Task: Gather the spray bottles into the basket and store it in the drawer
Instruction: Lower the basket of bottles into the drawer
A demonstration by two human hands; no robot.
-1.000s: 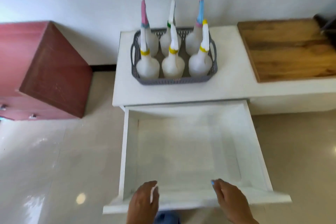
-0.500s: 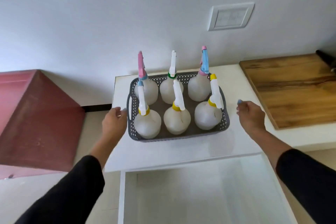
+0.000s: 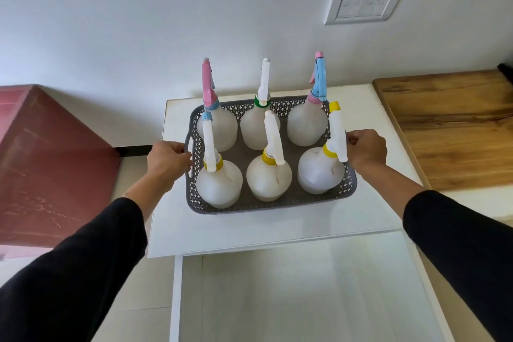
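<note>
We found the grey basket on the white counter, bare margin nearside; left hand and right hand gripped its handles; six upright spray bottles inside, drawer open below

Six upright spray bottles in grey basket

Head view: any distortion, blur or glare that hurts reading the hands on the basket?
Head view: wide-angle bend bows the counter edge; left hand, right hand and basket are sharp; soft even daylight, no glare; near sleeves slightly soft.
</note>
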